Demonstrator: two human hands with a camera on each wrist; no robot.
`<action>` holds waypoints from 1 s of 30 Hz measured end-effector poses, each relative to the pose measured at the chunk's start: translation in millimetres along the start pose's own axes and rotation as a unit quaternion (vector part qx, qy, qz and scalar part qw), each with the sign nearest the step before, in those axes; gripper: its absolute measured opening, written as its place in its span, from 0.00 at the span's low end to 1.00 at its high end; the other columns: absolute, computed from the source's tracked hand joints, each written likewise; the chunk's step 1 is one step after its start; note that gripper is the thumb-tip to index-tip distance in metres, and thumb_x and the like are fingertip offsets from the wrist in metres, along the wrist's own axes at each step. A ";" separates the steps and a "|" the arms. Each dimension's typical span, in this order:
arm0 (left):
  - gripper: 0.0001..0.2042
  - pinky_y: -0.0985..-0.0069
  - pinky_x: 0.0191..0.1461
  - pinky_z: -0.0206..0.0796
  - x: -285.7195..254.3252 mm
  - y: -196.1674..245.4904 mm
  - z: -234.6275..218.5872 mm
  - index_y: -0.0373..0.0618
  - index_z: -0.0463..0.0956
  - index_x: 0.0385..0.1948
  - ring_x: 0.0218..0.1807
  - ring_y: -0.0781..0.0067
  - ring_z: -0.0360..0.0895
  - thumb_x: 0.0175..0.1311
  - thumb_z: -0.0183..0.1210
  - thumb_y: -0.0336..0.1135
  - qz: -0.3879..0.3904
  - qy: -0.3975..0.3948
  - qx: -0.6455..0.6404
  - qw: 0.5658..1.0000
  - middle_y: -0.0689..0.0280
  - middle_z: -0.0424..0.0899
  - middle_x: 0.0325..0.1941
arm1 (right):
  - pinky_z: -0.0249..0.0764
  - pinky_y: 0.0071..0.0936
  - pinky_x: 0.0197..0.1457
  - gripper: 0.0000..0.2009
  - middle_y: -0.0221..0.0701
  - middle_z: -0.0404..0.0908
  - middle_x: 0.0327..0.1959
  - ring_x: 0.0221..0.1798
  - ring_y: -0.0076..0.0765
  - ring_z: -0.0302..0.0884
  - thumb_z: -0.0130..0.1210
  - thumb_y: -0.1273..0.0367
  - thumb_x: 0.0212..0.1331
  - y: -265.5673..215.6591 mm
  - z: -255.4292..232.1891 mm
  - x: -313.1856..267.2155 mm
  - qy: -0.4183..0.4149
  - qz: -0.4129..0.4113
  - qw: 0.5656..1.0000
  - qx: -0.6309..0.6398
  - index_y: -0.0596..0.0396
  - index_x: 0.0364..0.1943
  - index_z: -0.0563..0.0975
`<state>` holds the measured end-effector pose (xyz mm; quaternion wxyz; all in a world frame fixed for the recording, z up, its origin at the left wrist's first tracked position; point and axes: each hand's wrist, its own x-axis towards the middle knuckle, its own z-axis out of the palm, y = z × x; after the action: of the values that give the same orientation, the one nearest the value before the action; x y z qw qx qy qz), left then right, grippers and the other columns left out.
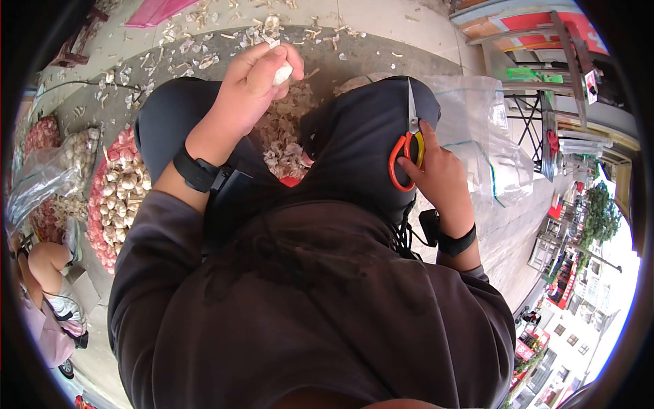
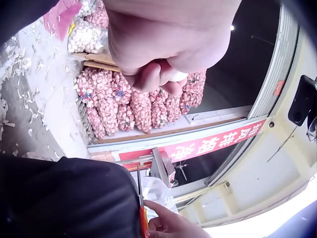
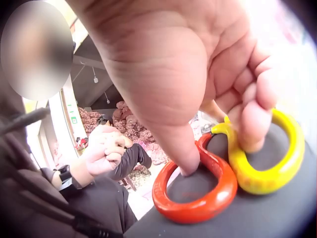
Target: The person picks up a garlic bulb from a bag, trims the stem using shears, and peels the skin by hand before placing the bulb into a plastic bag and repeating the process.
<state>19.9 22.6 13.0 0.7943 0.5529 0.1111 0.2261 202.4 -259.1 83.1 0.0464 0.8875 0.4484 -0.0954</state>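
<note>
My left hand (image 1: pixel 238 95) is raised over the left knee and grips a white garlic bulb (image 1: pixel 282 73), mostly covered by curled fingers. In the left wrist view only a pale patch of the garlic (image 2: pixel 174 74) shows between the fingers. My right hand (image 1: pixel 441 174) holds scissors (image 1: pixel 394 163) over the right thigh, blades together and pointing away from my body. The right wrist view shows the thumb in the red loop (image 3: pixel 193 213) and a finger at the yellow loop (image 3: pixel 267 186). Both loops lie close against the dark trousers.
Garlic skins and scraps (image 1: pixel 283 133) pile up between my legs, with more strewn over the floor ahead. A red net sack of garlic bulbs (image 1: pixel 122 198) stands at my left. Clear plastic sheeting (image 1: pixel 470 123) lies beyond my right knee. Stacked garlic sacks (image 2: pixel 141 109) line the far side.
</note>
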 end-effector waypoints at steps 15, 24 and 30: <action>0.16 0.83 0.26 0.69 3.8 -1.3 30.7 0.38 0.76 0.46 0.25 0.79 0.76 0.76 0.47 0.43 -0.160 -0.006 0.022 0.987 0.64 0.83 0.33 | 0.77 0.35 0.35 0.19 0.38 0.79 0.33 0.32 0.45 0.80 0.64 0.62 0.56 -107.6 -1.9 79.5 0.171 -0.303 0.905 0.245 0.58 0.48 0.77; 0.16 0.81 0.27 0.63 4.7 -20.3 28.1 0.39 0.79 0.33 0.20 0.83 0.67 0.75 0.50 0.41 -0.055 0.060 0.142 0.986 0.71 0.76 0.21 | 0.80 0.27 0.38 0.16 0.36 0.82 0.34 0.34 0.32 0.83 0.48 0.60 0.69 -111.6 9.1 83.7 -0.167 -0.114 0.747 0.633 0.61 0.46 0.77; 0.21 0.81 0.32 0.58 1.9 -4.2 12.5 0.37 0.78 0.32 0.26 0.81 0.67 0.72 0.53 0.49 -0.111 0.076 0.205 0.969 0.70 0.70 0.16 | 0.82 0.25 0.38 0.15 0.35 0.82 0.37 0.34 0.27 0.82 0.46 0.61 0.70 -97.4 -0.9 76.7 -0.282 -0.041 0.469 0.836 0.58 0.47 0.75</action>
<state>27.9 11.9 13.8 0.6732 0.6693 0.2760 0.1503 168.6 -140.8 68.0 -0.5972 0.4098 0.1539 -0.6721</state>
